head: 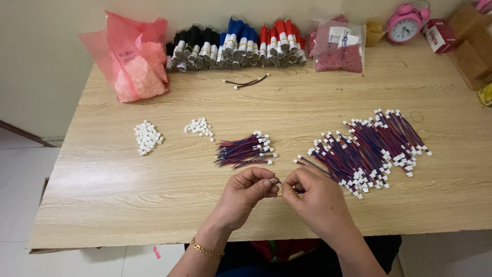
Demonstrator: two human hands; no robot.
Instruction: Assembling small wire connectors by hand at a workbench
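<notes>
Together, the left hand (246, 191) and right hand (313, 195) pinch a small wire piece (277, 181) over the wooden table (154, 195); fingers hide most of it. Just beyond lie a red-blue wire bundle (243, 151), a larger finished pile (369, 149) and white connectors (147, 136).

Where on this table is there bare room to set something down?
Bare wood lies along the left edge of the table, below the white connector piles. Another patch sits mid-table, between the single lead and the small wire bundle. The back row and the big wire pile are crowded.
</notes>
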